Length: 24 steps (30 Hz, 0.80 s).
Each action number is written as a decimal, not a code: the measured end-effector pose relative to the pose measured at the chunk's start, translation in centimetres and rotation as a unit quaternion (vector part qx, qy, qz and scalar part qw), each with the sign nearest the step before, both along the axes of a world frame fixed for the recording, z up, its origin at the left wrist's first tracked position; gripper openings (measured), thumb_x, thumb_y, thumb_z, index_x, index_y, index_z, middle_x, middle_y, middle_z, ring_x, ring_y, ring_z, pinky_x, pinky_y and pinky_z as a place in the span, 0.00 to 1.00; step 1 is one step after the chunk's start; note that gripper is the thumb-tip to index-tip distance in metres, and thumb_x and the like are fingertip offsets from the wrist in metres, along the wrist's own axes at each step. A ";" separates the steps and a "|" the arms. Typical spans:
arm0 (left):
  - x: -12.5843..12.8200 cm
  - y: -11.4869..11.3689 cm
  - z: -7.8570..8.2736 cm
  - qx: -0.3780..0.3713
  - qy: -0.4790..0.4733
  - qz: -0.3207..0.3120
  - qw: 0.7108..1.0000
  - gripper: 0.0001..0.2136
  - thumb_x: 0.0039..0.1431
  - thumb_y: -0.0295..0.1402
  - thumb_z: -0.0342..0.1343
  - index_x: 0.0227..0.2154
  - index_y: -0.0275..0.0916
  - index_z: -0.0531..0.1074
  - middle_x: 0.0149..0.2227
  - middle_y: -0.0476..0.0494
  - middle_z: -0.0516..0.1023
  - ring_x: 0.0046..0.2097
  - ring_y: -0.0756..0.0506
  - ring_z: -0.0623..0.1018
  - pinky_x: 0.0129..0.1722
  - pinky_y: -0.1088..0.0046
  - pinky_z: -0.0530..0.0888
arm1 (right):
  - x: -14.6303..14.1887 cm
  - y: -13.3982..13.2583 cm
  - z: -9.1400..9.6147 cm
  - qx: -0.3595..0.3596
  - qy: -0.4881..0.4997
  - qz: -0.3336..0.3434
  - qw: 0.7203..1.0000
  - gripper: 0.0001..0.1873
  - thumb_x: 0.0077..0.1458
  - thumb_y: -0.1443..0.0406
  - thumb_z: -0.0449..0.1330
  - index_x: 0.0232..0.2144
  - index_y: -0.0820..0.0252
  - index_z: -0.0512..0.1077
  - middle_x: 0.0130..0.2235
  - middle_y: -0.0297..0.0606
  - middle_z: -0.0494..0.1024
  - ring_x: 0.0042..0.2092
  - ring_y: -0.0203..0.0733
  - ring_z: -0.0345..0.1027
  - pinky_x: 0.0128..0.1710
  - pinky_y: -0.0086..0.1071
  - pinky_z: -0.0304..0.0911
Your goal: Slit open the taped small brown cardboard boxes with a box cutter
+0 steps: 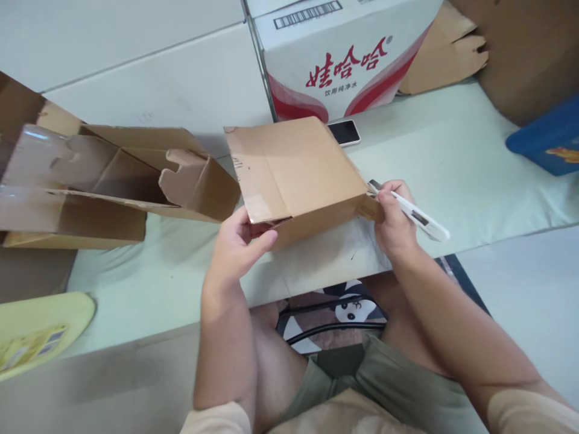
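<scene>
A brown cardboard box point(307, 163) lies tilted in front of me, its broad side facing up. My left hand point(237, 244) grips the near left corner, thumb along the lower edge and fingers behind the flap. At the near right corner is my right hand point(395, 217), closed around a white utility knife point(423, 218). The knife's dark tip end touches or nearly touches the box corner. Some right-hand fingers are hidden behind the hand, beside a small cardboard flap. Behind the box a phone point(346, 132) with a dark screen lies partly covered.
Open cardboard boxes point(185, 208) stand at left. A white and red carton point(335, 72) stands at the back, with more cardboard point(443, 54) beside it. A blue object point(547, 138) sits at right, a yellow-green one point(45, 328) at the left front edge of the covered surface point(452, 157).
</scene>
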<state>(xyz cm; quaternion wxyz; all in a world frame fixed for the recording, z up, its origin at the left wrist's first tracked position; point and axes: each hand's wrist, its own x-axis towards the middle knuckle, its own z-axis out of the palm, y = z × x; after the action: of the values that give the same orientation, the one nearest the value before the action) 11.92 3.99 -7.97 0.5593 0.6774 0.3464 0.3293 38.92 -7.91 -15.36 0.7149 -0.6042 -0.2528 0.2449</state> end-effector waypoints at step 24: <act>0.0 1.1 -1.4 0.069 0.068 0.060 0.993 0.18 0.50 0.48 0.73 0.35 0.41 0.78 0.36 0.45 0.84 0.42 0.40 0.84 0.47 0.61 0.83 | -0.7 0.9 0.9 0.012 0.032 -0.078 0.996 0.20 0.52 0.56 0.68 0.30 0.50 0.57 0.26 0.26 0.58 0.27 0.37 0.56 0.27 0.34 0.51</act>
<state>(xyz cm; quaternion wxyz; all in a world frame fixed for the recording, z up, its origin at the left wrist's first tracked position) 11.93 5.10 -9.41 0.4652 0.7131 0.3999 0.3392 38.25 -7.06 -14.46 0.7467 -0.6053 -0.1846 0.2048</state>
